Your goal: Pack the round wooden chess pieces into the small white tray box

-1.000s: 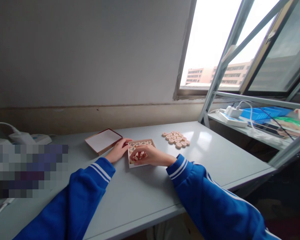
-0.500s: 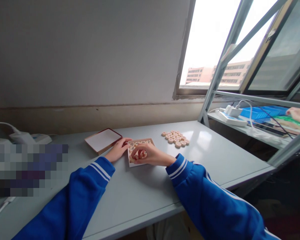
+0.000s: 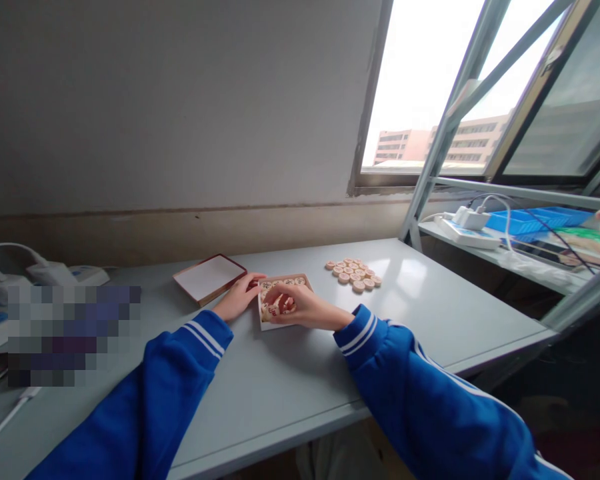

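An open box (image 3: 264, 326) of round wooden pieces marked with characters sits on the grey desk (image 3: 260, 400). My left hand (image 3: 237, 295) rests at the box's left side, fingertips on its upper left edge. Over the box, my right hand (image 3: 297, 305) has its thumb and fingers curled around a round piece (image 3: 271, 311) near the lower left corner. Its palm hides part of the contents. Left of the box lies a shallow lid (image 3: 210, 279) with a white inside. A cluster of round pieces (image 3: 353, 275) lies to the right.
White plugs and cables (image 3: 50, 273) and a pixelated area are at the far left. A metal frame (image 3: 433, 157) stands at the right, beside a shelf with a power strip (image 3: 467, 233) and a blue tray (image 3: 517, 221). A wall runs behind the desk.
The view has shifted slightly. My right hand remains over the box with its fingers a little lower at the left pieces. At the far right, another person's hand has moved partly out of view.
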